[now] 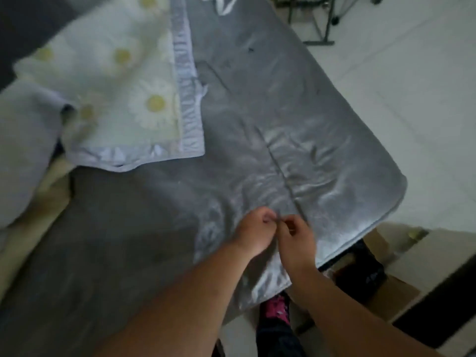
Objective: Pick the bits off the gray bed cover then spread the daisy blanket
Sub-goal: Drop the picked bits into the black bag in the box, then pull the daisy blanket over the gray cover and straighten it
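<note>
The gray bed cover (270, 119) lies wrinkled across the bed, its corner at the right. A small dark bit (250, 50) rests on it far up near the top. The daisy blanket (121, 81), pale with white and yellow flowers and a lilac border, lies bunched at the upper left on the cover. My left hand (253, 234) and my right hand (296, 239) hover together over the cover's near edge, fingertips pinched and touching each other. Blur hides whether a bit sits between the fingers.
A gray pillow (23, 155) lies at the left edge. White tiled floor (412, 86) runs along the right of the bed. A dark metal stand (319, 27) is at the top, a cardboard box (386, 287) below the bed's corner. White cloth (221, 3) shows at the top.
</note>
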The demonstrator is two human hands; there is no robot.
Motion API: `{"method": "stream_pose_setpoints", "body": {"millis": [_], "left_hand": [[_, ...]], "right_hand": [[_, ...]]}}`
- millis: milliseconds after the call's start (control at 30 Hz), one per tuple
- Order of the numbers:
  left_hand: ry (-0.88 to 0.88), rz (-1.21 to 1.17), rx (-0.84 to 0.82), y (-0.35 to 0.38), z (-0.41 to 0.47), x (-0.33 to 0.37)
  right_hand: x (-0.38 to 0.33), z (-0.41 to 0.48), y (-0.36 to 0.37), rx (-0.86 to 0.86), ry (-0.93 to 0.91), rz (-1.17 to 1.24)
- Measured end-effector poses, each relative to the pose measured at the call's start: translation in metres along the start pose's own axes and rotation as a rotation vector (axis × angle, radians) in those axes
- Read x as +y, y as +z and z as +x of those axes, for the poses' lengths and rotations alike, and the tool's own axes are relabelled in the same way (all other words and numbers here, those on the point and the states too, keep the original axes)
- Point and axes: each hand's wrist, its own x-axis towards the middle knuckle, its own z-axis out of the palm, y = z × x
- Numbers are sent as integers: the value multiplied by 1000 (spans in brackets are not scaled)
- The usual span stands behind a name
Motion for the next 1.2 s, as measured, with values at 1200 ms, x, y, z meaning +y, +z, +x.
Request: {"method": "stream_pose_setpoints", "body": {"millis": [1200], "left_hand": [[242,691,84,-120,135,122]], "right_hand": [[-158,195,31,-11,135,336]]}}
